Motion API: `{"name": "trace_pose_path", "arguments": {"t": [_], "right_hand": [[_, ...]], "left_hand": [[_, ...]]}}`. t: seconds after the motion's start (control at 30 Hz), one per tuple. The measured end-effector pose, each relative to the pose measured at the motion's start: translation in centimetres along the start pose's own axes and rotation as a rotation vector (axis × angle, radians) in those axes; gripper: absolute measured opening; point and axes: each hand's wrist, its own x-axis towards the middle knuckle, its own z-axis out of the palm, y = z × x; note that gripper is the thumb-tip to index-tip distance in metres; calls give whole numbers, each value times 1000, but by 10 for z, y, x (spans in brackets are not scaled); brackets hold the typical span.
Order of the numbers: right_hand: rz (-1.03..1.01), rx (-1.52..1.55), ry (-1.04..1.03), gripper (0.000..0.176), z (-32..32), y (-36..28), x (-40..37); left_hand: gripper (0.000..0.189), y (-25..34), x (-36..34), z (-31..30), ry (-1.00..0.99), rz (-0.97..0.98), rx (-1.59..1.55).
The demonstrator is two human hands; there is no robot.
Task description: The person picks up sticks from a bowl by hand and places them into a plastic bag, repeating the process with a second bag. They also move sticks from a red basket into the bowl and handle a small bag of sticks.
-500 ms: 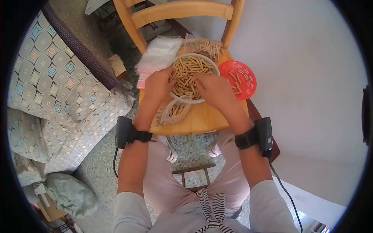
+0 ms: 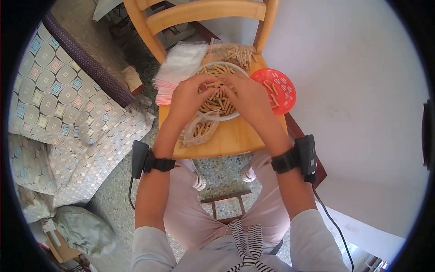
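A white round bowl [image 2: 232,116] full of short tan sticks [image 2: 222,103] stands on the wooden chair seat. Over it, my left hand [image 2: 192,95] and my right hand [image 2: 248,94] come close together, thumbs and fingers curled toward each other. A short tan stick seems to lie between the fingertips of both hands, which partly hide it. Just below my left hand is an open clear plastic bag [image 2: 202,128] with several sticks inside. Right of my right hand sits a red perforated basket [image 2: 286,96] holding several sticks.
Behind the bowl lies a filled plastic bag [image 2: 236,55]. A stack of flat clear zip bags [image 2: 181,63] rests at the seat's left. The wooden chair's [image 2: 208,17] backrest rises at the far side. A white wall [image 2: 362,113] borders the right, a patterned fabric cover [image 2: 68,109] the left.
My hands have come from opposite sides of the bowl to nearly meeting above its middle. The whole view has shifted slightly. The bags and basket keep their places on the chair.
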Motion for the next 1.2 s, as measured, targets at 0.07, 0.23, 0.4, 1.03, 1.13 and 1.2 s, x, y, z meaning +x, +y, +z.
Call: {"name": "trace_pose_path", "arguments": {"t": [0.07,0.23,0.4,1.03,1.13,1.2], "right_hand": [[49,39,-22,22,1,0,0],[107,71,23,16,-5,-3,3],[104,136,83,15,-10,-8,7],[19,239,130,14,-13,-17,11],[46,172,117,14,-9,-12,8],[62,182,64,13,-6,-9,6]], "left_hand": [[32,6,-1,0,-5,7,-4],[33,9,-2,-3,-26,15,-39],[30,5,0,-4,-1,81,-83],[25,0,0,-17,33,34,-90],[23,7,-1,-28,13,43,-150],[21,14,-4,-31,26,76,-157]]}}
